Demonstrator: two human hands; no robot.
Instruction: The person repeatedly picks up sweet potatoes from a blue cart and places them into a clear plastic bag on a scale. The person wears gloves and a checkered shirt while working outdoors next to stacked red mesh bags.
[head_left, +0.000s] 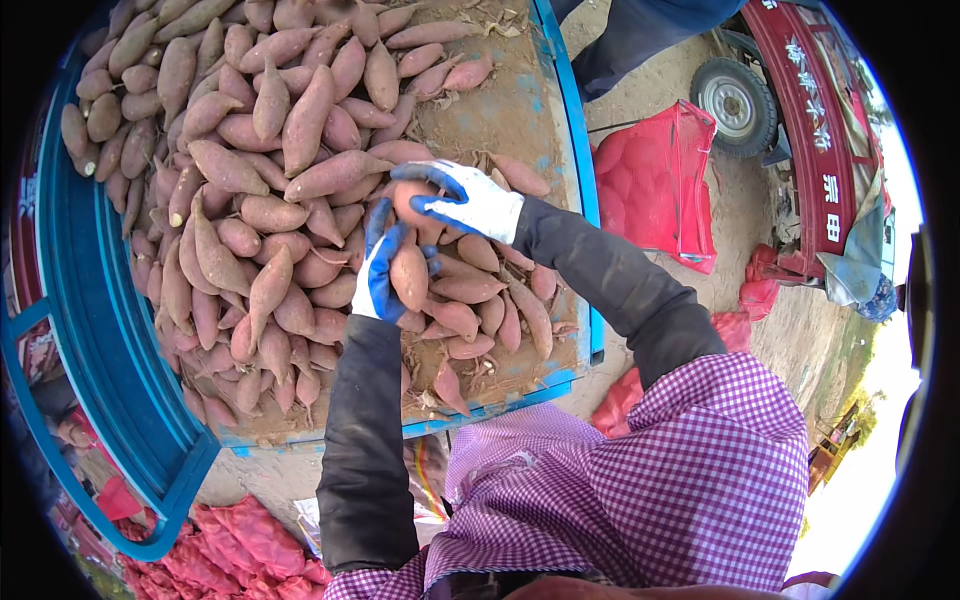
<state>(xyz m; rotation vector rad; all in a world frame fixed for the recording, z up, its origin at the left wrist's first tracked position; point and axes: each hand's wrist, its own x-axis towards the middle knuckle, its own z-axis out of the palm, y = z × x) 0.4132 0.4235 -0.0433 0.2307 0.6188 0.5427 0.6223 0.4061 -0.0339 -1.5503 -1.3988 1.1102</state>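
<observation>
My left hand (381, 274), in a white and blue coated work glove, is curled around a sweet potato (409, 277). My right hand (469, 201), gloved alike, grips another sweet potato (409, 201) just beyond it, with thumb and fingers on its near side and top. The two hands are close together over a large heap of loose sweet potatoes (270, 214). Beneath my hands several smaller ones (469, 289) lie on the soil-covered truck bed (480, 112). Parts of both held roots are hidden by the gloves.
A blue metal side wall (97, 262) bounds the bed on the left; a blue rim (574, 150) edges its right. Red mesh sacks stand on the ground at right (652, 187) and lower left (240, 551). A person's legs (637, 37) and a red vehicle (806, 112) are beyond.
</observation>
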